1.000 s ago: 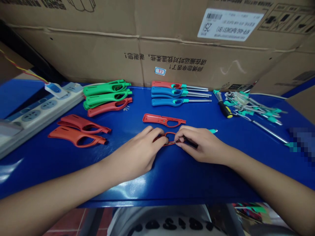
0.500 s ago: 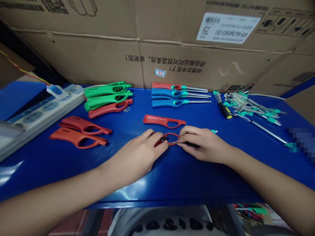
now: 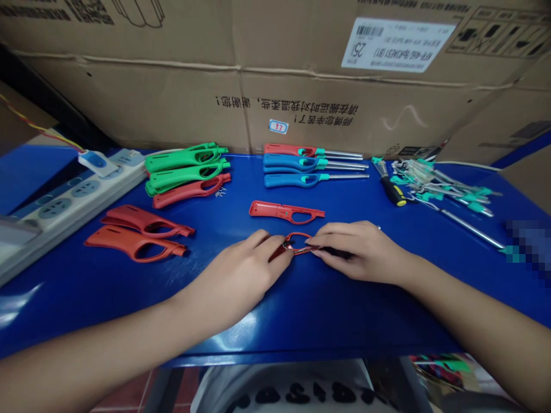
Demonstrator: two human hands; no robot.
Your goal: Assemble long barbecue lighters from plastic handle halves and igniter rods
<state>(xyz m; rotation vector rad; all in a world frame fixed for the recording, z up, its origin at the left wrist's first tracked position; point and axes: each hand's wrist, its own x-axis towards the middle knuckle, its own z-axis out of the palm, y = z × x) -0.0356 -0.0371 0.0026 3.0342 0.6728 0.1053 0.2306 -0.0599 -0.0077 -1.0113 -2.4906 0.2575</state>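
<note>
While the left hand [image 3: 253, 267] pinches the left end of a red shell [image 3: 302, 251], the right hand [image 3: 359, 252] closes its thumb and fingers on the right end, seen from the head camera. That shell lies low over the blue table [image 3: 241, 341], between the 2 hands, its finger loop showing in the gap; exactly what the right fingertips press against is too small to tell.

Just beyond it lies a red half [image 3: 266, 210], open side up. Farther back, near the cardboard box [image 3: 172, 97], 1 red lighter [image 3: 279, 150] and some blue lighters [image 3: 282, 180] point their metal tubes rightward. To the left are green cases [image 3: 170, 179], a red case [image 3: 181, 194] with small screws [image 3: 220, 192] beside it, and 2 orange-red cases [image 3: 112, 237] nearer the power strip [image 3: 71, 201]. To the right, a screwdriver [image 3: 392, 191] lies beside a pile of tubes [image 3: 458, 188].
</note>
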